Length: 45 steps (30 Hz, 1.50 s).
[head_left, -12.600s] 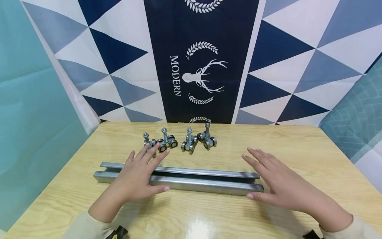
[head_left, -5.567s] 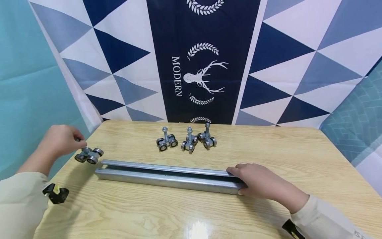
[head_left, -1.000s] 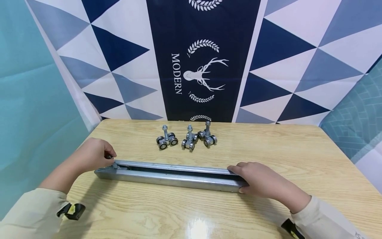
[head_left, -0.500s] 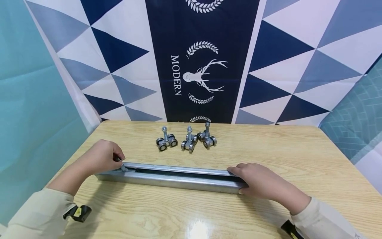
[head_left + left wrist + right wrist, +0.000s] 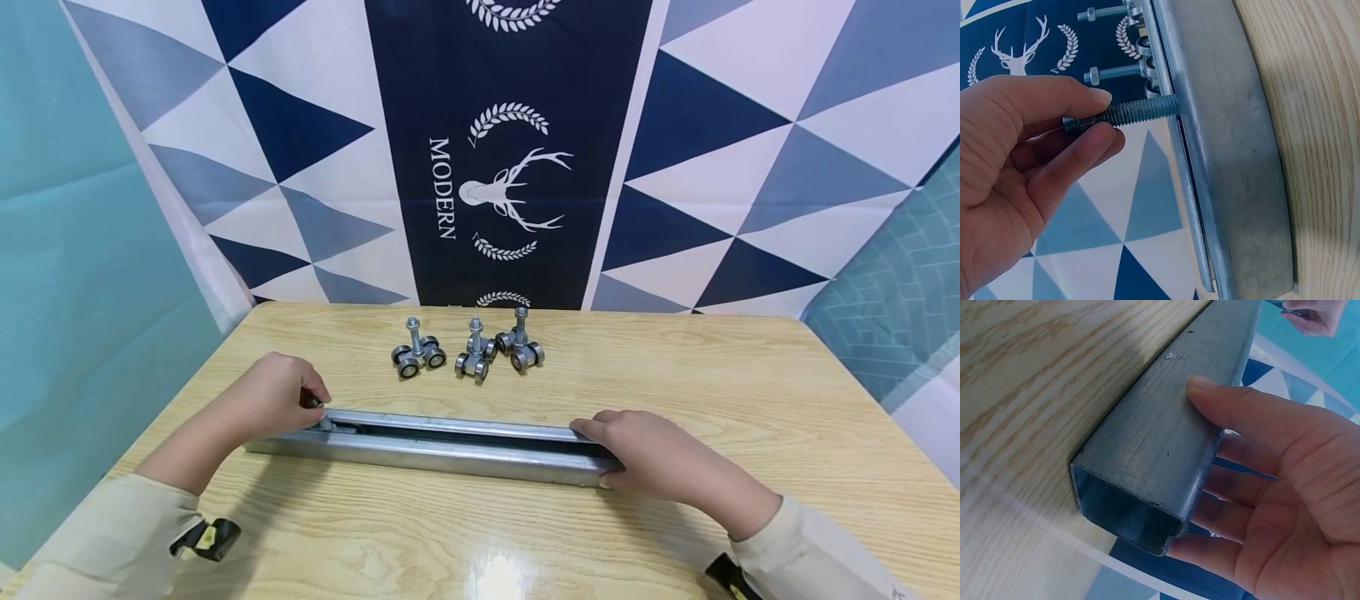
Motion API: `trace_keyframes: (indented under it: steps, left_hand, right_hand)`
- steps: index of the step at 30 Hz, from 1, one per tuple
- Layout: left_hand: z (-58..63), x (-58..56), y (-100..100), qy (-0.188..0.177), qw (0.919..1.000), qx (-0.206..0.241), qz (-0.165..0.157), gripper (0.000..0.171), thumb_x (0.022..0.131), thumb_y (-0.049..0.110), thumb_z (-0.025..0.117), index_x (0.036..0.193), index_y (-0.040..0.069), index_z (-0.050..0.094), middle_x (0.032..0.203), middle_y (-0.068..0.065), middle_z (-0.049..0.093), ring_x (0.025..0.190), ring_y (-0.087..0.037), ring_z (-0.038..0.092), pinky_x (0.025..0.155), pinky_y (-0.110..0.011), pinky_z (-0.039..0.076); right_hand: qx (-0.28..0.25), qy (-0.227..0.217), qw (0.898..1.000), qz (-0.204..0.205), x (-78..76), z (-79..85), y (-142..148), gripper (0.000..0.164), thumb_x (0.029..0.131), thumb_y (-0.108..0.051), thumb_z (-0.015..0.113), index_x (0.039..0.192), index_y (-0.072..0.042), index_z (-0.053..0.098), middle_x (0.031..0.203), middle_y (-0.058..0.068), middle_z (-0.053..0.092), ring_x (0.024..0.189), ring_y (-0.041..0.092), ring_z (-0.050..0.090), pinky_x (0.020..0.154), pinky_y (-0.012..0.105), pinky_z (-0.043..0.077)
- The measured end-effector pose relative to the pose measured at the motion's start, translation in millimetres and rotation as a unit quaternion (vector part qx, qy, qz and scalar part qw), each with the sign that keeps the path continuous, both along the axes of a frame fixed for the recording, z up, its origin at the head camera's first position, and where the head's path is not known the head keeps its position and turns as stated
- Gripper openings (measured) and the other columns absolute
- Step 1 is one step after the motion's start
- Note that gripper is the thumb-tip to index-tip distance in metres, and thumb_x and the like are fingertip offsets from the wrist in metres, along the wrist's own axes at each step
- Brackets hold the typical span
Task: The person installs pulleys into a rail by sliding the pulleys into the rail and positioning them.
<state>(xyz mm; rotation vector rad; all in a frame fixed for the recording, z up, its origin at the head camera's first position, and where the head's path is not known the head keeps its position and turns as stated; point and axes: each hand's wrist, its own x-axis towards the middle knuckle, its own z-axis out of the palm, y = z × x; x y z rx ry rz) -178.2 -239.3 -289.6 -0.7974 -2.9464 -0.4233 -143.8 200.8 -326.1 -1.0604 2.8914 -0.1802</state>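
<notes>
On the left-edge side of the worktop, the left hand pinches the threaded bolt of a roller trolley inside the slotted steel channel, whose right end the right hand grips, apparently a feeding-in step that next calls for pushing evenly rightward.

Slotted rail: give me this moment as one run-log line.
left hand: pinches bolt standing in slotted rail | right hand: grips rail near right end | three trolleys: behind rail

Lettering: "MODERN", white capitals, reading downward, on navy backdrop panel; at 9 o'clock from stag-head emblem.
</notes>
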Motion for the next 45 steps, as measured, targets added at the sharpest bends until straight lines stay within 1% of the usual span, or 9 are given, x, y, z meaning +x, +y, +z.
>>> trace_keyframes:
  steps: [7,10,17,26,32,39,45]
  left_hand:
    - [-0.2,0.9,7.6,-0.006,1.0000,0.006,-0.001,0.008,0.076,0.001,0.077,0.080,0.008,0.076,0.080,0.002,0.069,0.069,-0.008,0.061,0.061,-0.027,0.054]
    - [-0.5,1.6,10.9,-0.003,1.0000,0.005,-0.005,0.008,0.076,0.001,0.077,0.081,0.007,0.076,0.081,0.001,0.070,0.070,-0.008,0.062,0.062,-0.028,0.054]
    - [-0.7,2.9,17.3,0.006,0.9996,0.004,-0.026,0.009,0.076,0.000,0.076,0.082,0.006,0.076,0.082,-0.001,0.070,0.071,-0.010,0.063,0.062,-0.029,0.055]
    - [-3.3,2.8,20.8,0.029,0.9983,0.005,-0.051,0.011,0.074,-0.002,0.076,0.080,0.007,0.077,0.080,0.001,0.070,0.071,-0.010,0.064,0.063,-0.029,0.055]
    - [-4.3,2.9,25.3,0.033,0.9977,0.010,-0.058,0.011,0.075,-0.002,0.076,0.080,0.007,0.077,0.080,0.002,0.069,0.071,-0.009,0.063,0.062,-0.027,0.054]
    - [-3.9,4.0,31.7,0.036,0.9969,0.013,-0.070,0.012,0.075,-0.003,0.075,0.080,0.008,0.077,0.079,0.003,0.068,0.068,-0.006,0.061,0.061,-0.025,0.053]
    - [-5.5,4.5,36.9,0.040,0.9961,0.013,-0.077,0.011,0.075,-0.003,0.075,0.079,0.007,0.076,0.079,0.002,0.068,0.070,-0.007,0.062,0.062,-0.025,0.053]
  right_hand:
    - [-0.003,-0.002,1.000,-0.002,0.4,-0.2,0.1,0.064,0.070,-0.018,0.088,0.126,-0.002,0.062,0.105,0.008,0.067,0.091,0.023,0.065,0.075,0.042,0.054]
    - [-0.003,0.001,1.000,0.000,0.4,-0.4,0.3,0.064,0.070,-0.018,0.088,0.126,-0.002,0.062,0.105,0.008,0.067,0.090,0.023,0.065,0.075,0.042,0.054]
    - [-0.004,0.001,1.000,0.003,0.7,-0.4,1.0,0.064,0.069,-0.017,0.088,0.126,-0.002,0.062,0.105,0.008,0.067,0.091,0.023,0.065,0.075,0.042,0.054]
    - [-0.003,-0.002,1.000,-0.002,1.4,-0.6,1.1,0.063,0.070,-0.017,0.087,0.126,-0.002,0.062,0.105,0.008,0.067,0.091,0.024,0.065,0.076,0.043,0.054]
    - [-0.003,-0.002,1.000,-0.001,1.2,-1.3,1.4,0.063,0.070,-0.017,0.087,0.126,-0.002,0.062,0.105,0.008,0.067,0.091,0.023,0.065,0.076,0.043,0.054]
    - [-0.006,-0.002,1.000,0.001,0.5,-1.6,1.1,0.063,0.070,-0.017,0.087,0.126,-0.001,0.062,0.105,0.008,0.067,0.091,0.023,0.065,0.076,0.042,0.054]
    - [-0.007,-0.002,1.000,0.003,0.7,-0.2,0.5,0.063,0.070,-0.017,0.087,0.126,-0.001,0.061,0.106,0.009,0.067,0.091,0.023,0.066,0.076,0.042,0.054]
